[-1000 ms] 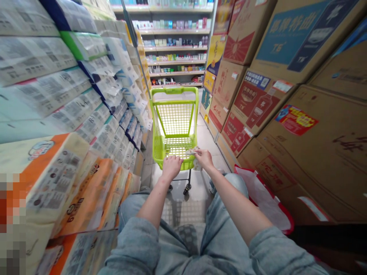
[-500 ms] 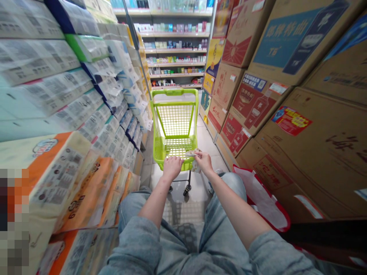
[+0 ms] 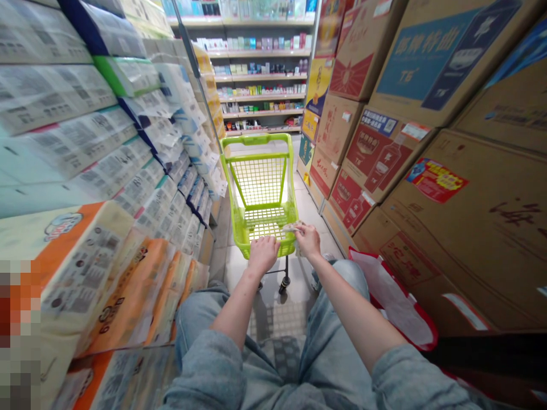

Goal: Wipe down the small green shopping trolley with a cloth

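A lime-green shopping cart [image 3: 258,207] stands in the aisle before my knees, its mesh basket showing nothing inside. My left hand [image 3: 264,254] is closed over the near rim of the basket. At the right corner of that rim, my right hand [image 3: 308,240] pinches a pale, patterned cloth [image 3: 290,227]. Part of the cloth hangs beside the basket, partly hidden by my fingers. Below the basket I see a dark caster wheel [image 3: 284,284].
Wrapped paper packs [image 3: 141,213] are stacked on the left, with orange packs [image 3: 128,296] nearer me. Cardboard cartons [image 3: 465,239] wall the right side. A red-edged white bag [image 3: 397,302] lies by my right knee. Stocked shelves [image 3: 265,98] close the far end.
The cart has turned slightly: its far handle has shifted left and its near end right. My left hand has moved right with the rim, and my right hand with the cloth slightly right.
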Motion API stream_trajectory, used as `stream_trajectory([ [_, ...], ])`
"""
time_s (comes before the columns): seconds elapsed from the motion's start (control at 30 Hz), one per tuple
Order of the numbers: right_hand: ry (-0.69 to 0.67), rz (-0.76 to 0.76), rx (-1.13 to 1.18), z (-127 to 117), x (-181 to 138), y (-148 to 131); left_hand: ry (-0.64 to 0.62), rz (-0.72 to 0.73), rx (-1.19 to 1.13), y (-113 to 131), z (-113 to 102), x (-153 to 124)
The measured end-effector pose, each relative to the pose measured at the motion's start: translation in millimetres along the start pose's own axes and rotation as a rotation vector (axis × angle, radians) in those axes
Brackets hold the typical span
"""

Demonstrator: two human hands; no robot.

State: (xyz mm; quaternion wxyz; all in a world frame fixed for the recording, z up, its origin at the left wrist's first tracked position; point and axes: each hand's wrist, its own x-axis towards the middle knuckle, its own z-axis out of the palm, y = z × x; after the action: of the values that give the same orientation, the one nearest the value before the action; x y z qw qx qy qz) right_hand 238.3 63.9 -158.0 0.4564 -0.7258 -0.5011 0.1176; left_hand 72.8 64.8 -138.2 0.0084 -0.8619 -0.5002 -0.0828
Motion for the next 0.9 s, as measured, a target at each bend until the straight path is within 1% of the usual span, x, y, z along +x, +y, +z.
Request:
stream_trajectory([
  [0.1, 0.007, -0.005, 0.052, -2.2, 3.6, 5.2, 0.006, -0.02, 0.01, 5.8, 1.7, 2.8],
  [0.2, 0.063, 0.004, 0.206, 2.4, -6.4, 14.0, 0.018, -0.045, 0.017, 9.5, 3.3, 4.7],
  [0.27, 0.097, 0.063, 0.364, 8.4, -19.2, 20.0, 0.021, -0.051, 0.017, 10.3, 4.0, 5.3],
  [0.37, 0.086, 0.202, 0.613, 16.7, -37.1, 26.7, 0.015, -0.055, 0.017, 9.9, 3.8, 5.4],
  [0.43, 0.082, 0.252, 0.718, 19.1, -43.5, 30.7, 0.008, -0.052, 0.019, 9.5, 2.8, 5.2],
  [0.47, 0.102, 0.267, 0.745, 19.2, -44.9, 33.4, 0.005, -0.049, 0.021, 9.4, 2.2, 5.2],
  [0.53, 0.193, 0.313, 0.761, 17.7, -45.4, 41.4, -0.002, -0.047, 0.023, 9.3, 1.0, 5.4],
  [0.6, 0.299, 0.382, 0.727, 14.8, -45.5, 52.9, -0.013, -0.05, 0.026, 9.0, 0.0, 5.9],
  [0.67, 0.345, 0.435, 0.658, 11.8, -47.2, 65.1, -0.024, -0.057, 0.031, 8.3, -0.5, 6.5],
  [0.77, 0.293, 0.417, 0.519, 10.4, -51.8, 74.6, -0.028, -0.06, 0.028, 6.6, -0.8, 7.3],
  [0.83, 0.246, 0.341, 0.446, 13.2, -53.9, 71.2, -0.032, -0.059, 0.013, 5.9, -1.2, 7.4],
  [0.9, 0.199, 0.233, 0.401, 19.7, -54.5, 62.3, -0.044, -0.064, -0.003, 6.2, -2.1, 7.0],
])
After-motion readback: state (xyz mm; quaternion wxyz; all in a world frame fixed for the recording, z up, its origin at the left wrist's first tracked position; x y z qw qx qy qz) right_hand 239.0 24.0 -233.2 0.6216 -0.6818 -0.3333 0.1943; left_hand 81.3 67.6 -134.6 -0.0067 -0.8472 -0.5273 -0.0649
